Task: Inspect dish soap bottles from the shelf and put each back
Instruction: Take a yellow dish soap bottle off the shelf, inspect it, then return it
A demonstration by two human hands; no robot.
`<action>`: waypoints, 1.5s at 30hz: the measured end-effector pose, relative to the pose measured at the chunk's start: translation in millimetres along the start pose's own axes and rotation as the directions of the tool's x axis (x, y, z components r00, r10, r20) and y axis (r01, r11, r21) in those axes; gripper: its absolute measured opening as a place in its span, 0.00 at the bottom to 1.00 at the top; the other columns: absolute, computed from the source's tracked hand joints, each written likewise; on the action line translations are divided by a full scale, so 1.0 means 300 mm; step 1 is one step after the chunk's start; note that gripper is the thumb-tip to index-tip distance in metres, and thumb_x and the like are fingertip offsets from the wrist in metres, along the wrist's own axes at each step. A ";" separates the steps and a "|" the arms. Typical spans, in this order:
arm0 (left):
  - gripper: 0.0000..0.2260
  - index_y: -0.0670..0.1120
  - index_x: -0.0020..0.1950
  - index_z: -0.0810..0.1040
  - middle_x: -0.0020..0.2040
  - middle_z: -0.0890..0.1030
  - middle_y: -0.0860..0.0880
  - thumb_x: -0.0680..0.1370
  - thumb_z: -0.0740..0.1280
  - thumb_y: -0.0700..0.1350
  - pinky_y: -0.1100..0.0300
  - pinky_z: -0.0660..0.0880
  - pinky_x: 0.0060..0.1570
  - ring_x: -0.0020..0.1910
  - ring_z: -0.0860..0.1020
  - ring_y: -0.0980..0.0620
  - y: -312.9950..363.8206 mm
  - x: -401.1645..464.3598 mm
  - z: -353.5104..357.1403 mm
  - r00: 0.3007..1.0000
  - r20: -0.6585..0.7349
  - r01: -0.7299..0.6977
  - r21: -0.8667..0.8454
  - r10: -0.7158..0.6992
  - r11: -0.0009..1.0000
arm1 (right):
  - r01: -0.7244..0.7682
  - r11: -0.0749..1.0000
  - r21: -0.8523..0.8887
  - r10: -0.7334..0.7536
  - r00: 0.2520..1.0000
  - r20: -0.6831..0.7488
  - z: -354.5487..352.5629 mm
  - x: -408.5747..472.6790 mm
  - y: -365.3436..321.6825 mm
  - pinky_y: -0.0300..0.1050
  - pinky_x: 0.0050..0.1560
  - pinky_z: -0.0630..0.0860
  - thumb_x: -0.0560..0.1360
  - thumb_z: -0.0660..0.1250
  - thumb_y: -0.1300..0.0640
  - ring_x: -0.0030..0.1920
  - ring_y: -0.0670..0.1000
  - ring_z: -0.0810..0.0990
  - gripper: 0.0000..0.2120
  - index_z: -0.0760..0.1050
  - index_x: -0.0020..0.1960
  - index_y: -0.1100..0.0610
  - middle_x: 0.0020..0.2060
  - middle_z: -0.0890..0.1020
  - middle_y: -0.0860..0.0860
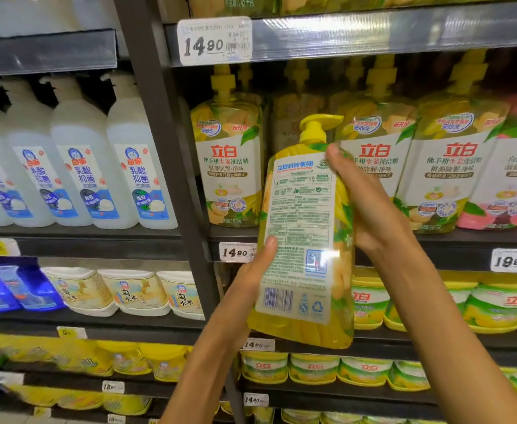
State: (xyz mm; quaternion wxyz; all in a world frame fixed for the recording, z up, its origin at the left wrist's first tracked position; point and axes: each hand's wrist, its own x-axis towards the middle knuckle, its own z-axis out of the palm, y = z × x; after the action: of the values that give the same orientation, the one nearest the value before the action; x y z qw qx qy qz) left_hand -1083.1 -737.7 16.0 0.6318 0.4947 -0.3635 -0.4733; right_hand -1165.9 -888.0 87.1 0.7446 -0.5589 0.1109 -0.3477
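Head view: yellow dish soap bottle (304, 240) is held upright in front of the shelf (434, 240), back label turned to the camera. Left hand (251, 280) is wrapped on its lower edge at 8 o'clock; right hand (370, 206) is clamped at 2 o'clock. Step judged: inspection. Next: return to the gap (297, 117) at 12 o'clock, pump clearing the upper shelf.
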 end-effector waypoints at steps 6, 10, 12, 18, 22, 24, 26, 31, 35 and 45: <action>0.13 0.54 0.48 0.86 0.50 0.85 0.50 0.73 0.66 0.58 0.61 0.81 0.38 0.47 0.84 0.54 0.062 0.032 -0.009 0.997 -0.074 0.026 -0.143 -0.037 0.989 | -0.245 0.969 0.028 0.244 0.969 0.042 -0.041 0.019 -0.015 0.52 0.51 0.82 0.79 0.61 0.44 0.53 0.54 0.84 0.18 0.79 0.59 0.55 0.53 0.85 0.55; 0.15 0.57 0.53 0.84 0.55 0.84 0.51 0.76 0.59 0.58 0.61 0.79 0.47 0.55 0.81 0.54 0.122 0.031 -0.015 1.000 -0.010 0.004 -0.119 -0.006 0.993 | -0.251 0.963 0.102 0.252 0.968 0.006 -0.054 0.008 0.022 0.47 0.39 0.83 0.78 0.64 0.51 0.46 0.52 0.86 0.11 0.80 0.51 0.57 0.47 0.86 0.55; 0.14 0.61 0.52 0.83 0.55 0.84 0.53 0.72 0.62 0.61 0.62 0.79 0.47 0.55 0.81 0.55 0.134 -0.016 -0.021 0.996 0.093 0.029 -0.180 -0.012 0.983 | -0.262 0.953 0.155 0.264 0.965 0.010 -0.056 0.008 0.036 0.46 0.38 0.83 0.79 0.63 0.51 0.44 0.52 0.86 0.12 0.82 0.47 0.56 0.44 0.87 0.54; 0.14 0.57 0.47 0.85 0.50 0.85 0.50 0.69 0.64 0.58 0.61 0.80 0.41 0.48 0.84 0.54 0.148 -0.032 -0.022 0.998 0.060 0.010 -0.213 0.002 0.977 | -0.314 0.920 0.236 0.324 0.946 -0.004 -0.044 0.011 0.054 0.51 0.41 0.83 0.80 0.61 0.48 0.45 0.54 0.86 0.18 0.84 0.44 0.57 0.46 0.86 0.57; 0.14 0.54 0.46 0.86 0.49 0.85 0.49 0.67 0.65 0.57 0.61 0.80 0.39 0.47 0.84 0.53 0.138 -0.041 -0.021 0.998 0.042 -0.028 -0.266 0.040 0.964 | -0.298 0.945 0.132 0.303 0.953 -0.023 -0.021 0.012 0.042 0.50 0.48 0.82 0.80 0.60 0.46 0.49 0.54 0.85 0.16 0.79 0.56 0.56 0.50 0.86 0.56; 0.15 0.52 0.46 0.86 0.49 0.86 0.48 0.66 0.67 0.56 0.61 0.80 0.37 0.46 0.84 0.53 0.127 -0.047 -0.031 0.999 0.027 -0.025 -0.285 0.034 0.958 | -0.263 0.963 0.053 0.264 0.965 -0.006 -0.006 0.014 0.035 0.53 0.59 0.77 0.80 0.59 0.44 0.57 0.55 0.82 0.20 0.76 0.63 0.56 0.56 0.84 0.56; 0.15 0.52 0.47 0.86 0.49 0.86 0.48 0.67 0.67 0.56 0.61 0.80 0.37 0.45 0.84 0.53 0.116 -0.052 -0.042 0.999 0.027 -0.027 -0.302 0.037 0.953 | -0.191 0.981 -0.028 0.190 0.981 -0.029 0.008 0.016 0.021 0.53 0.62 0.76 0.80 0.60 0.44 0.57 0.53 0.82 0.20 0.77 0.62 0.56 0.56 0.84 0.54; 0.20 0.56 0.52 0.84 0.50 0.85 0.50 0.72 0.58 0.64 0.58 0.80 0.39 0.47 0.84 0.52 0.094 -0.017 -0.041 0.999 0.033 0.051 -0.257 -0.044 0.965 | -0.017 0.986 -0.165 -0.002 0.993 -0.115 0.044 0.005 -0.003 0.43 0.45 0.81 0.76 0.67 0.45 0.48 0.47 0.85 0.18 0.74 0.62 0.53 0.51 0.84 0.52; 0.20 0.59 0.58 0.80 0.53 0.84 0.52 0.72 0.61 0.65 0.60 0.80 0.40 0.48 0.84 0.53 0.062 0.033 -0.035 0.996 -0.092 -0.028 -0.181 0.012 0.983 | 0.105 0.961 -0.256 -0.146 0.979 -0.146 0.049 -0.017 -0.011 0.51 0.56 0.80 0.73 0.70 0.42 0.54 0.48 0.83 0.30 0.64 0.70 0.51 0.57 0.82 0.50; 0.21 0.50 0.34 0.84 0.26 0.79 0.56 0.73 0.59 0.63 0.69 0.74 0.26 0.24 0.78 0.60 -0.007 0.068 -0.013 0.994 -0.061 -0.095 -0.183 0.085 0.978 | 0.103 0.978 0.179 -0.132 0.978 0.160 -0.003 -0.046 0.014 0.40 0.43 0.80 0.80 0.54 0.48 0.45 0.45 0.85 0.20 0.85 0.47 0.48 0.42 0.86 0.46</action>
State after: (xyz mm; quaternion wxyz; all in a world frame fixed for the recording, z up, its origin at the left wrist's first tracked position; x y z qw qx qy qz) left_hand -1073.9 -756.4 12.9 0.7054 0.4289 -0.3229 -0.4628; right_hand -1174.8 -879.2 79.8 0.7743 -0.5268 -0.0169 -0.3503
